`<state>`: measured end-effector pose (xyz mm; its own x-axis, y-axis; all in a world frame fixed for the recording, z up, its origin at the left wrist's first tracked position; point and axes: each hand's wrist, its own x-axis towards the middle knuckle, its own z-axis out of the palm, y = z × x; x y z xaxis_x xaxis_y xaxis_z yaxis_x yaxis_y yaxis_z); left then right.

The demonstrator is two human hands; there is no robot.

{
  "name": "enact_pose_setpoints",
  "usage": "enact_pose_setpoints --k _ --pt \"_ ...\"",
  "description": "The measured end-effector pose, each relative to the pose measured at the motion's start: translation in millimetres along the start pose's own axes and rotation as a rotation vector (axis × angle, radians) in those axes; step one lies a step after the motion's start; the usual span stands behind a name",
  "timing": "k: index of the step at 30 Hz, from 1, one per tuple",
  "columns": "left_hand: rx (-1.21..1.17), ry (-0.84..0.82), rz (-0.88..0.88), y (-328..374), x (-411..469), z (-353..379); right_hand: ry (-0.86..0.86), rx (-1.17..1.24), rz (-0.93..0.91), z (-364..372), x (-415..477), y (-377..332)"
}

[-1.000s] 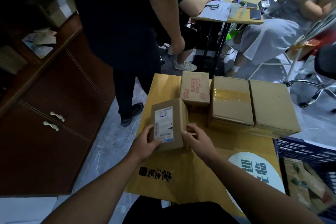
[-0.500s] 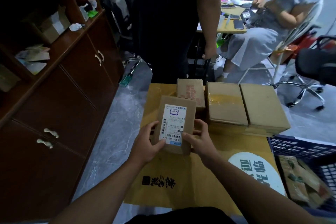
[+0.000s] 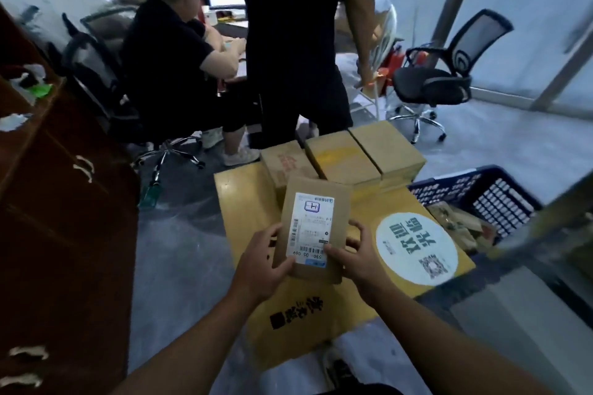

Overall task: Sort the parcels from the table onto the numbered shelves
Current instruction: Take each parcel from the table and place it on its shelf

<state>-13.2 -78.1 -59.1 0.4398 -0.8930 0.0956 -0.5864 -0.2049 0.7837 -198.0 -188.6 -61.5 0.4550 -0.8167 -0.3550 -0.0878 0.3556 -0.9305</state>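
A small cardboard parcel (image 3: 313,228) with a white shipping label facing me is held up above the yellow table (image 3: 247,208). My left hand (image 3: 264,261) grips its lower left edge and my right hand (image 3: 356,253) grips its lower right edge. At the table's far end lie three more parcels: a small box with red print (image 3: 285,163), a taped box (image 3: 340,159) and a plain box (image 3: 388,147). A round white sticker (image 3: 417,248) marks the table's right side.
A dark wooden cabinet (image 3: 61,218) with drawers stands at the left. A person in black (image 3: 298,42) stands just behind the table, another sits at a desk at the back left. A blue crate (image 3: 481,199) with parcels sits at the right. An office chair (image 3: 446,74) stands behind.
The parcel has been lifted from the table and tilted up so its label faces me. My view has swung to the right and upward.
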Motion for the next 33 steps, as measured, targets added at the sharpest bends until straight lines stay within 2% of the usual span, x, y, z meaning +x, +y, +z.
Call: enact_pose_setpoints --k 8,16,21,26,33 --pt "-0.089 -0.211 0.12 25 -32 24 0.302 0.081 -0.067 -34 -83 29" --pt "0.05 -0.359 0.415 89 -32 72 0.611 0.135 -0.224 -116 -155 16" --pt "0.233 -0.393 0.657 182 -8 114 0.753 0.077 -0.365 -184 -213 -30" --pt "0.286 -0.353 0.872 302 -3 153 0.854 -0.01 -0.55 -247 -273 -90" --pt "0.176 -0.238 0.956 425 -11 171 0.94 -0.198 -0.805 -297 -336 -164"
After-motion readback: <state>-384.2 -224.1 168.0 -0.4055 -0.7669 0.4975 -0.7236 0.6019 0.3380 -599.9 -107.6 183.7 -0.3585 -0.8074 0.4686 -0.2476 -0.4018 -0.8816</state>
